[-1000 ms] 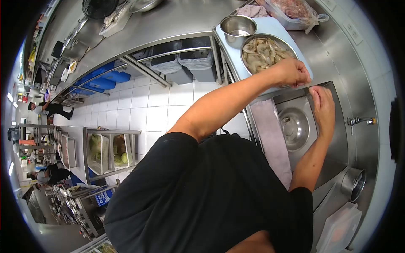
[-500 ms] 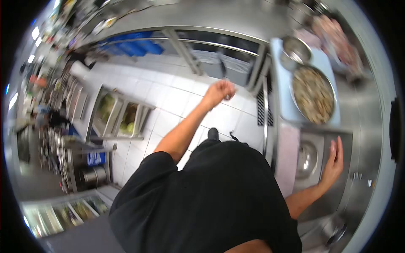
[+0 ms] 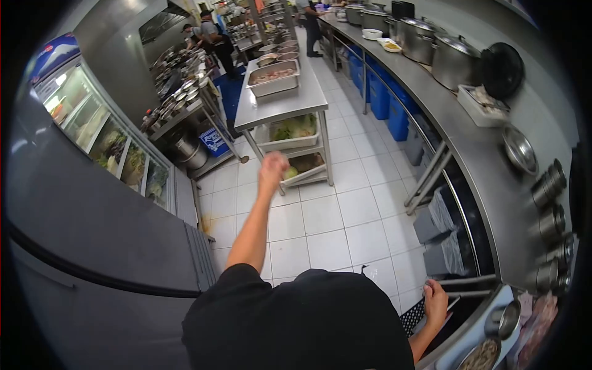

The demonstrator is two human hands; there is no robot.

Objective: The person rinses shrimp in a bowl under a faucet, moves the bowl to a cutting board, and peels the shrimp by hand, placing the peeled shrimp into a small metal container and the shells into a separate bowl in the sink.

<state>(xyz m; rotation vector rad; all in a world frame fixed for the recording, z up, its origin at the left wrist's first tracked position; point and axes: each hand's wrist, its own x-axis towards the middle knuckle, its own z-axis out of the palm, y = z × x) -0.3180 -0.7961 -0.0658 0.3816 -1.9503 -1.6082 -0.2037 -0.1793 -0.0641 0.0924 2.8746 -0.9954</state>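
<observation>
My left hand (image 3: pixel 274 168) is stretched forward over the tiled floor, in line with the lower shelves of a steel work table (image 3: pixel 287 110) farther off. Motion blurs it, and its fingers look curled. Low at the right, my right hand (image 3: pixel 435 301) has its fingers curled in, with nothing visible in them. Nearest to it is the right-hand counter, where a light blue board (image 3: pixel 453 353) carries a small steel pot (image 3: pixel 508 317) and a bowl of what looks like shrimp (image 3: pixel 481 356), cut off by the frame. A plastic-wrapped piece of meat (image 3: pixel 536 333) lies beyond them.
A long steel counter (image 3: pixel 459 142) with lidded pots (image 3: pixel 455 58) runs along the right. Grey bins (image 3: pixel 445 253) and blue bins (image 3: pixel 379 95) stand under it. A glass-door fridge (image 3: pixel 102 129) is at left. Other people (image 3: pixel 216 43) stand at the back.
My view has swung from the sink and shrimp bowl toward the aisle and work table. My right hand has left the sink area, and its fingers went from extended to curled.
</observation>
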